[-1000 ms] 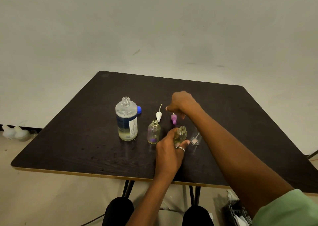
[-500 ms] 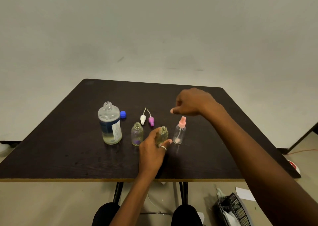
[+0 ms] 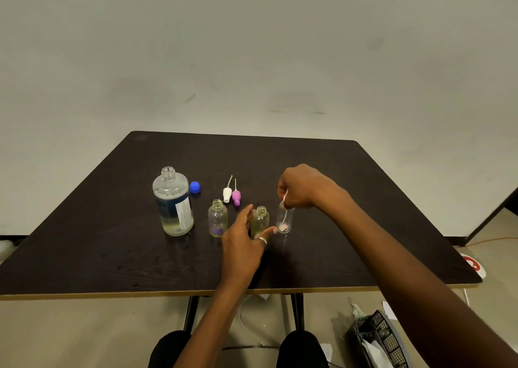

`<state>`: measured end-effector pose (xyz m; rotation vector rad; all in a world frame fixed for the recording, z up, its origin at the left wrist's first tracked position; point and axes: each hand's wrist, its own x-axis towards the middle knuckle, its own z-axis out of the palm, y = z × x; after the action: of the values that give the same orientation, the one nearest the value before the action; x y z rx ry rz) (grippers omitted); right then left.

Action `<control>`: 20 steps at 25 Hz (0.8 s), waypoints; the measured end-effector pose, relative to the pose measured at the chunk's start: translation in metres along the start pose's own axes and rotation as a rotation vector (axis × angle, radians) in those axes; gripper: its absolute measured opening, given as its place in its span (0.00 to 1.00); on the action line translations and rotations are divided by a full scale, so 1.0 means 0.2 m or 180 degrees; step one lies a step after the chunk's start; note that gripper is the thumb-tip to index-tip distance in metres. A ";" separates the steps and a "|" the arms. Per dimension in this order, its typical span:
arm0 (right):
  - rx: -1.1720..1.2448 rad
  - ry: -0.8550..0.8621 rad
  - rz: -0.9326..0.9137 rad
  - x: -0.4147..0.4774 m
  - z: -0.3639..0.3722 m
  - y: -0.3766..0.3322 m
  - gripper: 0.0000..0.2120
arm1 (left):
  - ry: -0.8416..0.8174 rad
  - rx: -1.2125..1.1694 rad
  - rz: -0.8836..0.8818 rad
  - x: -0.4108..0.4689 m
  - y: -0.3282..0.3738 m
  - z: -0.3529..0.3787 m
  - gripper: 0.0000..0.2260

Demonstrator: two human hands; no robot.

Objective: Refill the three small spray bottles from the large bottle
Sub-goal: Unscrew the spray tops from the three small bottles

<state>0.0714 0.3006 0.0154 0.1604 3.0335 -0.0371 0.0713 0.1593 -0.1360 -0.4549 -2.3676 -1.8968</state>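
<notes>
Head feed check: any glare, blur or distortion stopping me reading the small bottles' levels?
Head view: soft light, faint shadows, no hard glare, only a dull sheen on the table; focus fair, but clear glass on dark wood makes levels hard to read; right hand hides most of the sprayer, left hand covers part of the middle bottle; wide-angle lens bows the table's near edge.

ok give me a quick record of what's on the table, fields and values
large bottle: uncapped, upright, partly full
blue cap: lying beside it
left small bottle: open, upright
middle small bottle: open, left grip round it
right small bottle: right grip on its top
white sprayer, purple sprayer: loose, lying behind the small bottles
</notes>
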 end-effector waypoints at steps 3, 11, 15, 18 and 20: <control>0.0022 0.0003 0.0022 0.00 0.00 0.00 0.06 | 0.0006 0.0059 0.0014 0.00 -0.01 0.00 0.36; -0.0071 0.0009 0.0041 -0.05 -0.01 0.02 0.08 | 0.0235 0.0445 0.0615 -0.12 0.09 -0.03 0.41; -0.0103 0.0007 0.0060 -0.08 -0.02 0.04 0.13 | 0.0469 0.0729 0.1903 -0.28 0.16 0.06 0.31; -0.0154 0.0059 0.0038 -0.10 -0.02 0.04 0.13 | 0.0305 0.0557 0.1488 -0.34 0.21 0.18 0.29; -0.0130 0.0034 0.0057 -0.11 -0.02 0.06 0.13 | 0.0080 0.0419 0.0828 -0.34 0.23 0.24 0.31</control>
<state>0.0945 0.3093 0.0208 0.1848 3.0406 0.0271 0.1557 0.2017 -0.1194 -0.6848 -2.2697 -1.6152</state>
